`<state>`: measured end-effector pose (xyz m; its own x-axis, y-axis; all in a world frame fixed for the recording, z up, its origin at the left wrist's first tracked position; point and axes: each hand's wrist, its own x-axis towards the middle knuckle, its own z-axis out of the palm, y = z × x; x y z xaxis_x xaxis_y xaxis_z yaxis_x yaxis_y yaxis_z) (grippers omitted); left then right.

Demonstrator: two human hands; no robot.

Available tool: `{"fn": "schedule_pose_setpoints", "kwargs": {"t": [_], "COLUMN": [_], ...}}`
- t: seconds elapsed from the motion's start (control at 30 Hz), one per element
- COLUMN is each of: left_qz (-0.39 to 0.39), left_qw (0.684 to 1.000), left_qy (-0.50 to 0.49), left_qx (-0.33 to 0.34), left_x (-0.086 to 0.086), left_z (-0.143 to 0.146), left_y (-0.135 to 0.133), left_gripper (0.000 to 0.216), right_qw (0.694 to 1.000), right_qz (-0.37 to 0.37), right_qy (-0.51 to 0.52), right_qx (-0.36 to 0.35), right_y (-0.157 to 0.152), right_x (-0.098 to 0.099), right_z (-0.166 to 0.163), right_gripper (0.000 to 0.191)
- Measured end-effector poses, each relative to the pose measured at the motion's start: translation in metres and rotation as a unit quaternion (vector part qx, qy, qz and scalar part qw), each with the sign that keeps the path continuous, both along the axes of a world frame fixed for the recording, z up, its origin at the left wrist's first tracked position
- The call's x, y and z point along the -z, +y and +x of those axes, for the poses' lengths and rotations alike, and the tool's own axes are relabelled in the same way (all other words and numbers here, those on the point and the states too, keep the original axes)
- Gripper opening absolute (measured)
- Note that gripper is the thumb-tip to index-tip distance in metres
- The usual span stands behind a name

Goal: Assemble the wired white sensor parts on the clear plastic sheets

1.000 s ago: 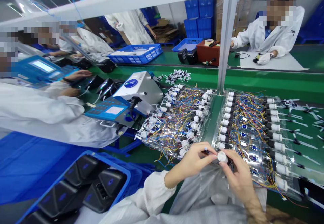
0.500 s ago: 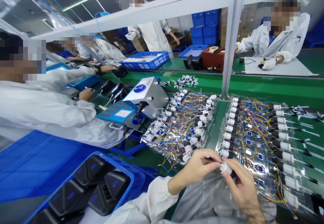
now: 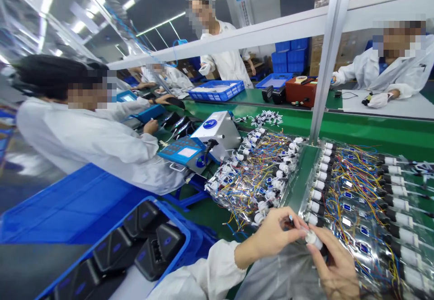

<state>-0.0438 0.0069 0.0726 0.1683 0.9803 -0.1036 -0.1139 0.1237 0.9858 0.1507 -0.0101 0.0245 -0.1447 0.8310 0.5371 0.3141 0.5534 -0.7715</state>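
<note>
White plastic cylinder point(image 3: 313, 240) gripped in right hand point(image 3: 334, 264), above clear plastic bag point(image 3: 278, 277). Left hand point(image 3: 271, 236) just beside, narrow pinch on small blue-tipped piece point(image 3: 290, 218), its kind too small to tell. Bagged wired parts point(image 3: 352, 209) to right; blue crate point(image 3: 176, 227) of black units point(image 3: 115, 246) near left.

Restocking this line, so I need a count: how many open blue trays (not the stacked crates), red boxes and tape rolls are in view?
Blue trays: 3 (mesh crate, shallow tray, near tray)
Red boxes: 1 (red box)
Tape rolls: 1 (tape roll)
Total: 5
</note>
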Motion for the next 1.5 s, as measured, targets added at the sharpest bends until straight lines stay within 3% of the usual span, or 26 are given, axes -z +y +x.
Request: {"fn": "schedule_pose_setpoints", "kwargs": {"t": [0.13, 0.3, 0.43, 0.67, 0.9, 1.2, 1.5], "left_qz": [0.021, 0.101, 0.066, 0.055, 0.05, 0.043, 0.112], "left_qw": [0.999, 0.994, 0.998, 0.995, 0.994, 0.997, 0.991], "left_qy": [0.039, 0.037, 0.001, 0.08, 0.094, 0.056, 0.06], "left_qx": [0.015, 0.014, -0.008, -0.025, -0.011, -0.033, -0.042], "left_x": [-0.001, -0.004, -0.002, -0.001, -0.002, 0.013, 0.021], "left_z": [-0.001, 0.006, 0.011, 0.007, 0.007, 0.008, 0.009], "left_y": [0.001, 0.001, -0.002, -0.003, -0.003, -0.008, -0.012], "left_gripper": [0.03, 0.028, 0.032, 0.023, 0.021, 0.026, 0.017], "right_qw": [1.0, 1.0, 1.0, 0.998, 0.995, 0.996, 0.999], "right_qz": [-0.003, 0.009, -0.002, -0.065, -0.093, -0.087, -0.037], "right_qy": [-0.006, -0.01, 0.007, 0.019, 0.029, 0.022, -0.025], "right_qx": [0.007, -0.009, -0.009, -0.007, -0.004, -0.009, -0.014], "right_y": [0.0, 0.003, 0.002, -0.005, -0.005, -0.006, -0.005], "right_x": [0.007, 0.009, 0.004, -0.015, -0.021, -0.021, -0.023], "right_z": [0.002, 0.005, 0.004, 0.001, 0.001, 0.0, 0.0], "right_gripper": [0.033, 0.034, 0.032, 0.028, 0.028, 0.029, 0.032]}}
